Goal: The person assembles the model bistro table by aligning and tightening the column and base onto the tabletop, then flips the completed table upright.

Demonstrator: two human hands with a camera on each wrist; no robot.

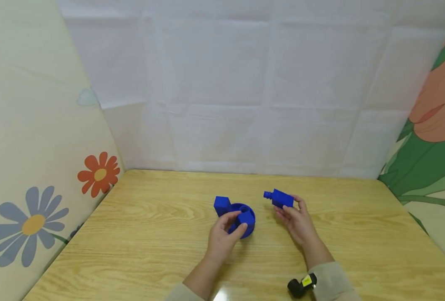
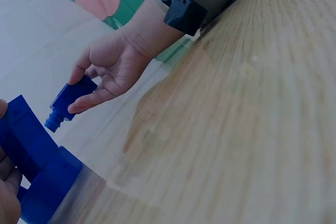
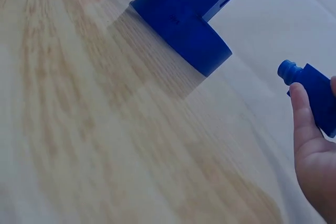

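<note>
In the head view my left hand (image 1: 222, 238) grips a blue block (image 1: 246, 218) that stands up from a round blue base (image 1: 253, 229). The thumb lies on the near side of the block. A second blue block (image 1: 222, 205) sticks up at the left of the base. My right hand (image 1: 297, 221) pinches a blue rectangular piece (image 1: 282, 198) between thumb and fingers, above the table. Its ribbed round neck (image 1: 267, 195) points left toward the base. The right wrist view shows this neck (image 3: 288, 71) and the curved wall of the round base (image 3: 173, 22). My left palm hides part of the base.
Both hands work over a wood-grain table (image 1: 151, 242). A white cloth (image 1: 214, 92) hangs behind its far edge, and flower-patterned cloths stand at the left and right. A black wrist camera (image 1: 301, 286) sits on my right sleeve.
</note>
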